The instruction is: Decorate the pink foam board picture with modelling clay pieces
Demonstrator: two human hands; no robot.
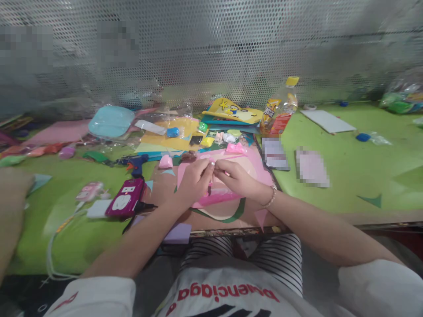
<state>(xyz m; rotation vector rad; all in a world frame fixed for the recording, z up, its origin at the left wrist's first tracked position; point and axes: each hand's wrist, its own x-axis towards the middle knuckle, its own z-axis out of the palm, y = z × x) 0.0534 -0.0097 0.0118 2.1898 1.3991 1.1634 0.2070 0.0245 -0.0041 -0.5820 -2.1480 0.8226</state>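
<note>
My left hand (195,180) and my right hand (234,177) meet at the fingertips in front of my body. Both are closed in a pinch, and whatever lies between the fingers is too small and hidden to name. Under them is a pink sheet (214,201) with a cream, rounded shape on it. Just beyond the fingers lie soft-looking lumps in clear wrap: a pink one (236,148), a light pink one (165,161), a brown one (189,156) and a yellow one (207,141).
On the left are a blue glue gun (139,164), a magenta case (126,199) and a white cable (50,246). A bottle with a yellow cap (280,110) stands at the back, near a yellow illustrated packet (233,111). Another person's arm (13,207) reaches in at the left edge.
</note>
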